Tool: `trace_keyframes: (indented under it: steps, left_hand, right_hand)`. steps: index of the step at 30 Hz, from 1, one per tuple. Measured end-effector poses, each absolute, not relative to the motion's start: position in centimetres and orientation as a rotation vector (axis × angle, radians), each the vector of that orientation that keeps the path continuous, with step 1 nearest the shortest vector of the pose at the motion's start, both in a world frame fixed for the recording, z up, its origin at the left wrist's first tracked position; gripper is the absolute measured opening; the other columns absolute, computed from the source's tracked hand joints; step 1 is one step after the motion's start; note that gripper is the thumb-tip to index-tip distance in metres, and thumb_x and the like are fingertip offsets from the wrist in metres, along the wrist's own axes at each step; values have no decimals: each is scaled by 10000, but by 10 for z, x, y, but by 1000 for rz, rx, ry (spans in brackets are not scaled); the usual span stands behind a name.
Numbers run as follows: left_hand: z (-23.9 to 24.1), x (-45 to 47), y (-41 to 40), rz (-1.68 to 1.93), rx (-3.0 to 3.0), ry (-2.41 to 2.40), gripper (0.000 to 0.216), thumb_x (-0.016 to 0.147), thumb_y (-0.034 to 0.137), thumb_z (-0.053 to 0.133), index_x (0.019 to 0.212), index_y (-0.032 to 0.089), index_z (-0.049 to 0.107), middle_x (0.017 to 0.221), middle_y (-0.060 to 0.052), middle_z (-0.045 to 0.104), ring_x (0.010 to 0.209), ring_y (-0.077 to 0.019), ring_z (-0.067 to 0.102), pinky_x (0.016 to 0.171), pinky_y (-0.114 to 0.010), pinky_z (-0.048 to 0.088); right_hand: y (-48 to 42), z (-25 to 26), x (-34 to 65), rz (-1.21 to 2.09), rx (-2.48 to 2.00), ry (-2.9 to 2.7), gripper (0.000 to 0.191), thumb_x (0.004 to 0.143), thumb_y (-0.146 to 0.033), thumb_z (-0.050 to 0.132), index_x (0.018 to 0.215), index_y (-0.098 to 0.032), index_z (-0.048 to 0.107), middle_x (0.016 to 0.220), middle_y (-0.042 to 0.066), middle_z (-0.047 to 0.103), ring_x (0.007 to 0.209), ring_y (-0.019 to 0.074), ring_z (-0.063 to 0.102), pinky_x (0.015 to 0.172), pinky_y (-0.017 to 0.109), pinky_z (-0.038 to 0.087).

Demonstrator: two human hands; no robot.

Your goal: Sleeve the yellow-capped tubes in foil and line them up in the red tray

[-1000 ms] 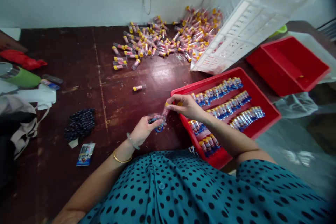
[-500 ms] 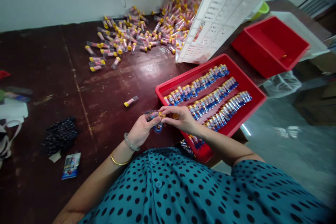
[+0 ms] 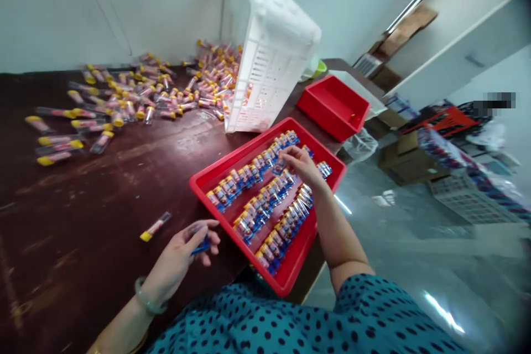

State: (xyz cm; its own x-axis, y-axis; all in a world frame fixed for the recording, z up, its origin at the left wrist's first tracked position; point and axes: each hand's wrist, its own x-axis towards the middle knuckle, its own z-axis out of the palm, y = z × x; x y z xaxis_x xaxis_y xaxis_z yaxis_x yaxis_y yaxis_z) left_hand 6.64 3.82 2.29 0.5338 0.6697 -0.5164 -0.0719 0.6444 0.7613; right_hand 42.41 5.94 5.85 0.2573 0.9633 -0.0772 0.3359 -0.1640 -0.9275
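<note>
My left hand [image 3: 188,249] is at the tray's left edge, over the table. Its curled fingers hold a blue printed wrapper [image 3: 202,246], mostly hidden by them. My right hand [image 3: 302,165] is over the far part of the red tray [image 3: 224,161]. Its fingertips pinch a small wrapped tube [image 3: 279,166], blurred and partly covered. Rows of yellow-capped tubes in blue printed wrappers [image 3: 265,202] lie in the tray. A single bare tube with a yellow cap [image 3: 155,227] lies on the table beside my left hand.
A heap of yellow-capped clear tubes [image 3: 136,94] lies against the wall. A white slatted plastic crate [image 3: 265,66] stands on its side behind the tray. Farther right is a deep red bin [image 3: 332,108]. Cardboard boxes [image 3: 400,160] stand on the floor at right.
My hands, together at a yellow-capped tube before, are now apart. My right hand has reached forward over the tray; my left keeps a blue wrapper. The view has swung right.
</note>
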Motion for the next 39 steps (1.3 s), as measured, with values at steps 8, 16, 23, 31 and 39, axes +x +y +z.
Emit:
trace_keyframes:
  steps: [8, 16, 23, 31, 39]
  left_hand:
    - [2, 58, 41, 349, 946, 910, 403, 714, 481, 767, 921, 145, 689, 830, -98, 722, 657, -203, 649, 502, -291, 535]
    - [4, 66, 35, 522, 828, 938, 403, 764, 499, 710, 903, 123, 666, 829, -112, 745, 617, -193, 685, 487, -275, 538]
    - [12, 67, 33, 735, 926, 1013, 343, 728, 459, 759, 808, 141, 659, 671, -46, 709, 564, -182, 669, 442, -250, 506]
    - [8, 47, 36, 634, 826, 910, 330, 718, 416, 776, 847, 115, 732, 691, -55, 695, 632, -167, 631, 542, -267, 510]
    - [6, 53, 41, 729, 841, 1011, 307, 555, 357, 873, 593, 135, 664, 551, 14, 612, 480, -93, 480, 477, -236, 381]
  right_hand:
    - [68, 35, 503, 743, -2109, -1261, 189, 588, -143, 772, 670, -155, 602, 651, 2, 621, 624, 111, 507, 605, 239, 403]
    - [67, 38, 415, 1208, -1673, -1286, 277, 795, -312, 594, 1032, -173, 566, 901, 13, 610, 682, 97, 552, 602, 220, 450]
    - [55, 54, 261, 1591, -1230, -1648, 324, 824, -458, 675, 791, -153, 572, 692, -30, 522, 609, 85, 455, 566, 208, 368]
    - [68, 57, 250, 1526, -1233, -1784, 185, 849, -335, 637, 857, -153, 606, 702, -36, 532, 624, 88, 451, 577, 210, 361]
    - [78, 67, 271, 1628, -1106, -1123, 324, 759, -385, 759, 960, -185, 603, 881, 25, 672, 851, 154, 663, 759, 277, 519]
